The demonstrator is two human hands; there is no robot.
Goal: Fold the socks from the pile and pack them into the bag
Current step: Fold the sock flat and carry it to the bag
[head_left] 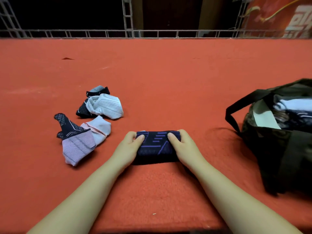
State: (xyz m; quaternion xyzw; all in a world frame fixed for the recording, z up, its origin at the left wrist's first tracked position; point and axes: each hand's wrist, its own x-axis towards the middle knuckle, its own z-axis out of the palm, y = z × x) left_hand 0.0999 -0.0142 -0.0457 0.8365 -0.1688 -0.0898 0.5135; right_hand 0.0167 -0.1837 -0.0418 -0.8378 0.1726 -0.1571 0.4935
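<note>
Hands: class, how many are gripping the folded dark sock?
2. The left hand grips one end of the folded dark sock, the right hand the other. No hidden hands are evident.

There is only one view, from a camera worn on the person's head. It looks forward and down, from close above, on the red surface (pixel 168 81), with wide angle. The metal railing (pixel 152 33) crosses the top far behind.

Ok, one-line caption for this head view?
Both hands, left hand and right hand, grip a folded navy sock on red carpet, between the sock pile and open bag.
</note>
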